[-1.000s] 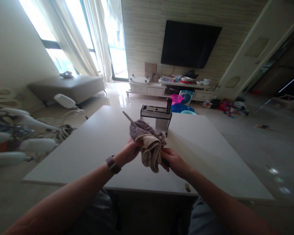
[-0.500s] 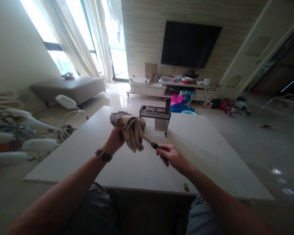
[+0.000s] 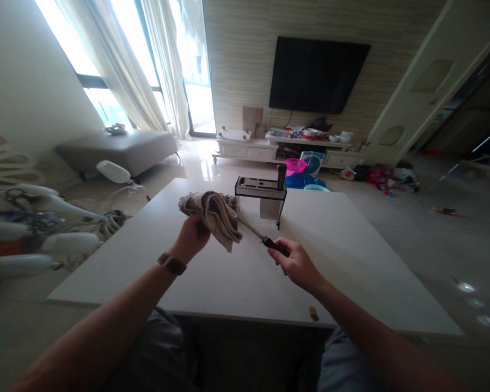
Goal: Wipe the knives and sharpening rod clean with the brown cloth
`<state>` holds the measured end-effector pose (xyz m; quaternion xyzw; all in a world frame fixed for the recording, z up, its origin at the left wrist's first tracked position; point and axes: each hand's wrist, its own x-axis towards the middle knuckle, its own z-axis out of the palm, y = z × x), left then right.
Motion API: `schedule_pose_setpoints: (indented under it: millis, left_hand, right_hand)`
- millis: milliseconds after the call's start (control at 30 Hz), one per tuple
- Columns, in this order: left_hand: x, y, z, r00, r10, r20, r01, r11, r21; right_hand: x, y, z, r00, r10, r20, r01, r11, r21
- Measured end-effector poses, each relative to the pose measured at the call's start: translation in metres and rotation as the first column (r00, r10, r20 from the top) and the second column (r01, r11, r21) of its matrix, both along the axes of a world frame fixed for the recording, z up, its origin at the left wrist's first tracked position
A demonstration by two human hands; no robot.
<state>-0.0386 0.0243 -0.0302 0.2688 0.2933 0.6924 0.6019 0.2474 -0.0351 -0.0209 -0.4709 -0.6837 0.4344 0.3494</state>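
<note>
My left hand point(image 3: 194, 235), a dark band on its wrist, is closed round a folded beige cloth point(image 3: 221, 218) with shaggy grey material behind it. The cloth is held over the table. My right hand point(image 3: 296, 263) grips the black handle of a slim metal-shafted tool point(image 3: 252, 228). The shaft slants up and left to the cloth, and its far end is hidden there; whether it is a knife or a sharpening steel I cannot tell. Beyond my hands stands a slotted knife holder point(image 3: 261, 188) with one black handle point(image 3: 281, 174) sticking up.
The white table point(image 3: 351, 272) spreads under both hands. A small yellow-and-dark object point(image 3: 313, 313) lies by its near edge. Left of the table is a lamp with several white shades point(image 3: 69, 243). Past the far edge are a pink basket point(image 3: 295, 165) and a low white cabinet point(image 3: 234, 151).
My right hand has shifted a little to the right, and more of the tool's shaft shows outside the cloth. The cloth has turned slightly in my left hand.
</note>
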Motion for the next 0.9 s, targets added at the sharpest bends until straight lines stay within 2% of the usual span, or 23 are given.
schedule_pose_setpoints:
  millis: [133, 200, 300, 400, 667, 800, 900]
  left_hand:
    - [0.028, -0.017, -0.008, 0.986, -0.160, -0.044, 0.159, 0.987, -0.035]
    - [0.044, -0.026, -0.011, 0.977, -0.203, -0.067, 0.201, 0.979, -0.031]
    - [0.065, -0.036, -0.013, 0.968, -0.234, -0.091, 0.232, 0.972, -0.039]
    - [0.074, -0.037, -0.010, 0.974, -0.196, -0.112, 0.195, 0.981, -0.016]
    - [0.065, -0.024, 0.003, 0.992, -0.051, -0.118, 0.058, 0.997, 0.057]
    - [0.046, -0.014, 0.009, 0.994, -0.001, -0.107, 0.011, 0.996, 0.090]
    - [0.027, -0.002, 0.010, 0.992, 0.084, -0.090, -0.077, 0.993, 0.087]
  right_hand:
    - [-0.003, 0.000, -0.005, 1.000, -0.017, -0.005, 0.017, 1.000, 0.012]
    - [-0.007, -0.001, -0.007, 1.000, -0.009, -0.004, 0.009, 1.000, 0.023]
    - [-0.012, -0.002, -0.009, 1.000, 0.023, -0.015, -0.022, 0.997, 0.076]
    - [-0.014, -0.003, -0.007, 0.999, 0.046, -0.006, -0.045, 0.993, 0.106]
    - [-0.013, -0.002, 0.003, 0.985, -0.046, 0.167, 0.012, 0.980, 0.201]
    - [-0.014, -0.001, 0.003, 0.981, -0.048, 0.186, 0.009, 0.978, 0.206]
    - [-0.014, -0.004, 0.004, 0.983, -0.033, 0.179, -0.002, 0.982, 0.191]
